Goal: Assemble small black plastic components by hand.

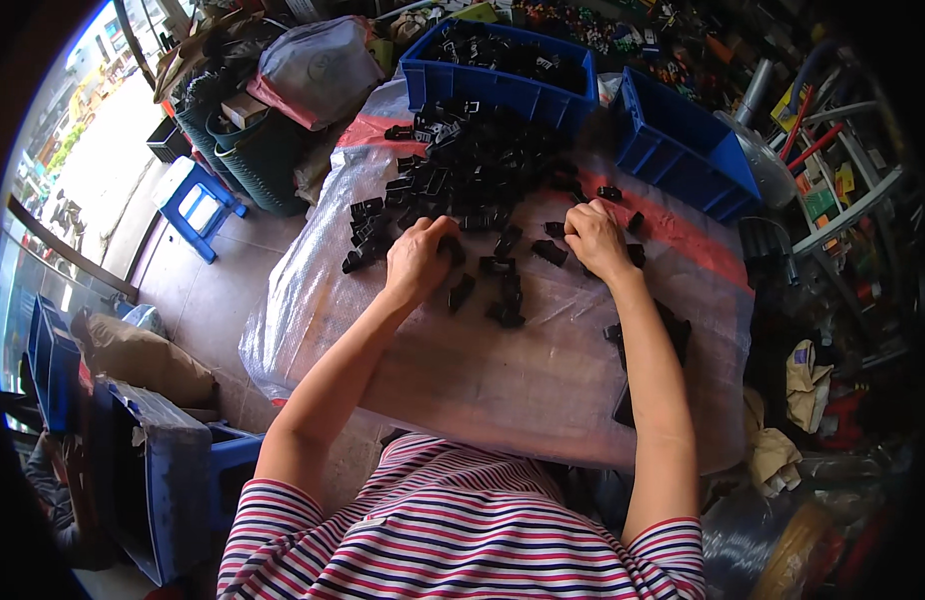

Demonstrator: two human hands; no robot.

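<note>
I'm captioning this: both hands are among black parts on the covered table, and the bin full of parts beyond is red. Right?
No: that bin is blue, not red, as the head view shows. The left hand and right hand are among black parts on the covered table.

Strong daylight comes in past me through the opening [108, 150] at upper left, onto a pale tiled floor [248, 250] and blue plastic stool [196, 206]; metal racking [851, 212] crowds the right edge.
</note>
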